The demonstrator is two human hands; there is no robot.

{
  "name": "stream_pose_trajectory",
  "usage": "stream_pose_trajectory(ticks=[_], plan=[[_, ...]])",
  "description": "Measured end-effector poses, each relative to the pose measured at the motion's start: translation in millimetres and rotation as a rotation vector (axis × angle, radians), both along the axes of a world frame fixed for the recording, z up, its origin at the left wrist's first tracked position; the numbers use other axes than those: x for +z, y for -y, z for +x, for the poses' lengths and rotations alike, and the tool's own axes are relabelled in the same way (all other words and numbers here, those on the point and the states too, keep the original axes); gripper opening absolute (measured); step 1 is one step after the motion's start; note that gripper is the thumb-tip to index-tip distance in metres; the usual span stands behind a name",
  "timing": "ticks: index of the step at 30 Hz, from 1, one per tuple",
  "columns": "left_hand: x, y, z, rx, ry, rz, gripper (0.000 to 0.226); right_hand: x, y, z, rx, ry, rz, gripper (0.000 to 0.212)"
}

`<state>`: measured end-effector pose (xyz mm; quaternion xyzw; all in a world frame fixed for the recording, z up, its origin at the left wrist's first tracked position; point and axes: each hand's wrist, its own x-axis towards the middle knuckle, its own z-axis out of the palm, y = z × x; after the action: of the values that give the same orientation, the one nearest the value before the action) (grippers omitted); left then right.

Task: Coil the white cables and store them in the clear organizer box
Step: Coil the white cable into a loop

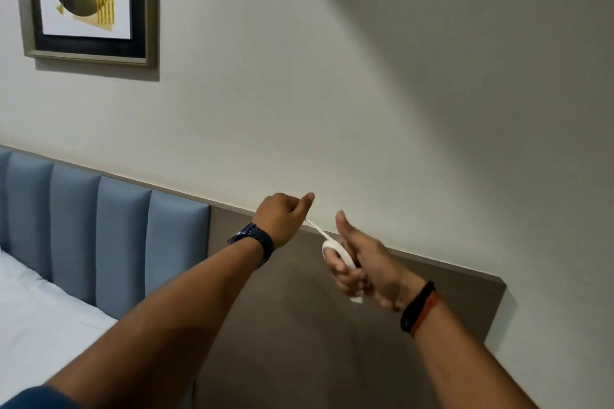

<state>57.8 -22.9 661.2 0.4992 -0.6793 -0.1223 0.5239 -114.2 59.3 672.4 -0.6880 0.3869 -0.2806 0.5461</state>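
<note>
My right hand is raised in front of the wall with a white cable looped around its fingers as a small coil. A short stretch of that cable runs up and left to my left hand, which pinches it in a closed fist. A white end of the cable pokes out below my right hand's fingers. The clear organizer box is not in view.
A brown wall panel stands behind my arms. Blue padded headboard and white bedding lie at the left. A framed picture hangs at the upper left on the pale wall.
</note>
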Motion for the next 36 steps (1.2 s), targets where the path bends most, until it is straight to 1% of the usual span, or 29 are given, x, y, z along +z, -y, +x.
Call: stream_pose_trajectory(ticks=[1,2,4,6,7,8,9,10,11,12,13,14,15,16,17,18,19,21,22,23,24,26,29,30,31,32,34,36], plan=[[-5,0,-1,-0.021,-0.056,0.014,0.064,7,-7,4,0.119,0.197,0.04,0.064],[-9,0,-4,-0.052,-0.118,0.027,0.061,14,-13,10,0.189,0.36,0.027,0.055],[-18,-3,-14,-0.134,-0.193,0.057,0.057,30,-24,26,0.192,0.639,-0.089,0.038],[-25,-8,-23,-0.198,-0.166,0.109,0.057,45,-27,39,0.047,0.896,-0.237,0.019],[-28,-11,-27,-0.218,-0.126,0.135,0.061,51,-24,41,-0.104,0.947,-0.356,0.012],[-30,-14,-29,-0.229,-0.082,0.153,0.064,55,-20,40,-0.329,0.905,-0.518,0.01],[-30,-17,-30,-0.232,-0.041,0.158,0.065,57,-14,35,-0.609,0.764,-0.712,0.013],[-29,-19,-29,-0.226,-0.005,0.153,0.066,56,-6,27,-0.871,0.564,-0.902,0.018],[-27,-22,-27,-0.216,0.023,0.143,0.064,52,1,18,-1.054,0.32,-1.038,0.026],[-23,-24,-23,-0.204,0.04,0.129,0.062,46,4,11,-1.131,0.049,-1.091,0.039],[-17,-25,-19,-0.19,0.049,0.109,0.061,38,6,4,-1.117,-0.245,-1.069,0.055],[-12,-25,-15,-0.171,0.059,0.084,0.061,29,8,-1,-1.034,-0.521,-1.0,0.069],[-6,-24,-10,-0.149,0.072,0.056,0.062,20,8,-4,-0.901,-0.734,-0.897,0.079],[0,-24,-6,-0.128,0.089,0.027,0.062,14,6,-4,-0.749,-0.84,-0.783,0.083],[5,-24,-2,-0.11,0.104,0.001,0.063,10,1,-2,-0.576,-0.833,-0.654,0.084],[8,-24,0,-0.094,0.106,-0.015,0.064,8,-5,2,-0.395,-0.723,-0.505,0.082],[10,-24,2,-0.083,0.09,-0.022,0.065,6,-10,6,-0.223,-0.543,-0.344,0.079],[10,-29,0,-0.1,-0.005,-0.02,0.065,12,-20,11,0.061,-0.072,-0.062,0.069],[8,-32,-4,-0.126,-0.077,-0.017,0.063,18,-25,12,0.158,0.138,0.013,0.064],[7,-37,-10,-0.161,-0.152,-0.01,0.062,24,-29,14,0.224,0.309,0.046,0.059],[5,-42,-16,-0.194,-0.219,-0.005,0.062,30,-33,16,0.256,0.451,0.05,0.056],[3,-52,-28,-0.239,-0.318,0.004,0.063,39,-36,21,0.215,0.671,-0.003,0.052],[-2,-64,-44,-0.381,-0.392,0.075,0.052,48,-31,24,-0.034,0.945,-0.144,0.045],[-4,-66,-49,-0.421,-0.371,0.103,0.045,51,-28,23,-0.153,1.003,-0.194,0.043],[-6,-69,-52,-0.448,-0.331,0.121,0.039,54,-23,21,-0.289,1.012,-0.267,0.039],[-7,-70,-53,-0.463,-0.28,0.124,0.035,55,-19,18,-0.436,0.963,-0.36,0.036],[-8,-72,-53,-0.478,-0.182,0.112,0.025,55,-12,10,-0.698,0.746,-0.549,0.032],[-5,-74,-50,-0.455,-0.126,0.092,0.019,50,-7,3,-0.853,0.479,-0.7,0.031]])
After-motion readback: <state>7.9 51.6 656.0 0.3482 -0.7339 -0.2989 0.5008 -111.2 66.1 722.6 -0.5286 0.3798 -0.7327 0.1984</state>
